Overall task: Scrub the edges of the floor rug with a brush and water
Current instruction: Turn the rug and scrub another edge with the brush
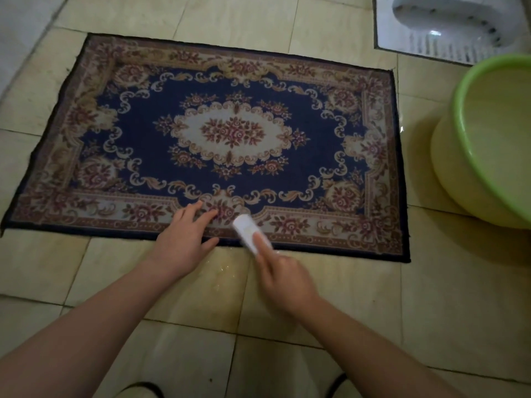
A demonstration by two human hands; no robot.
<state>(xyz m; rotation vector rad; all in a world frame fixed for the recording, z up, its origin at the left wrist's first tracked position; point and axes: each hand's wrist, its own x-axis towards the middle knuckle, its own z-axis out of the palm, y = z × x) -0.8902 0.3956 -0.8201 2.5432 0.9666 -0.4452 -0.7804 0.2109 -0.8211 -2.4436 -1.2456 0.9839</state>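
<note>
A dark blue floor rug with a cream floral border lies flat on beige tiles. My left hand presses flat on the rug's near edge, fingers spread. Just to its right, my right hand grips a white brush, whose head rests on the near border of the rug. The brush is blurred. A small wet patch shines on the tile between my wrists, just in front of the rug edge.
A green plastic basin stands on the floor right of the rug, close to its right edge. A white squat toilet pan is set into the floor at the far right. A white wall runs along the far left.
</note>
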